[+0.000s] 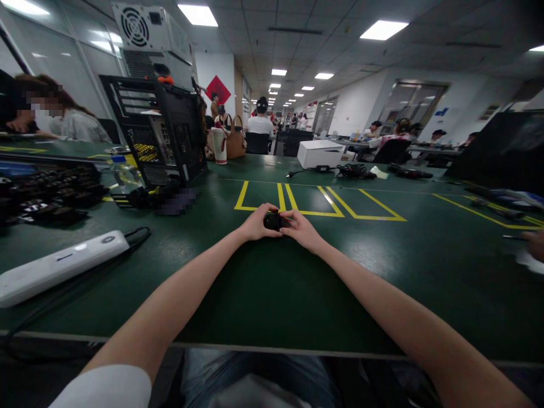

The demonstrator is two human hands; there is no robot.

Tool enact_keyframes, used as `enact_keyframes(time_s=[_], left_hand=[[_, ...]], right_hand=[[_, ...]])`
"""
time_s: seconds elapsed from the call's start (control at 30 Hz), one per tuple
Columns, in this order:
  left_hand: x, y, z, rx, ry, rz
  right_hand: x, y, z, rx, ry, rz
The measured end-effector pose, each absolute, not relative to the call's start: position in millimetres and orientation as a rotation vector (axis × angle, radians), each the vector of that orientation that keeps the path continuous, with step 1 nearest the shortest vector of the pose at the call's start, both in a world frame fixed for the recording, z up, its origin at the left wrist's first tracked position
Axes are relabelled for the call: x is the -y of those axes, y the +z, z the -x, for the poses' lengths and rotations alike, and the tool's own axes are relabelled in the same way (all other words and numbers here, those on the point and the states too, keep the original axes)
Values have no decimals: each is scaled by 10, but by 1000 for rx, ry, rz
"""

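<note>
Between my two hands is a small, rounded black object, held just above or on the green tabletop; its exact kind is too small to tell. My left hand wraps its fingers and thumb round the left side of it. From the other side, my right hand pinches the object's right end. Part of the black object is covered by my fingers. Yellow tape outlines mark the table just beyond my hands.
At the left lie a white power strip with a dark cord and a pile of black parts. An open computer case stands behind them. Farther back are a cup, a white box and black cables. Another person's hand shows at right.
</note>
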State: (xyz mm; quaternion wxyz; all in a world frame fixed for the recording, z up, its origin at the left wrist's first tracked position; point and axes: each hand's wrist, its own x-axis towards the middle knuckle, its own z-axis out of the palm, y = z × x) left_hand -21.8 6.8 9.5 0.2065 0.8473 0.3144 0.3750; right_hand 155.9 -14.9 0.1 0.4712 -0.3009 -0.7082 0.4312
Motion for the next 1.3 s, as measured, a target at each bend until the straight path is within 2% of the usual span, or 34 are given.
enact_keyframes(time_s=[0.73,1.07,1.3], left_hand=[[-51,115,223,-876,1020,-2355],[-67,112,222,-858,1003,-2322],[-20,190,262,-863,829,-2207]], right_hand=[[216,84,-1541,1804,929,828],[331,125,-1570,2022,501,838],[359,157,-1573,2086,452,871]])
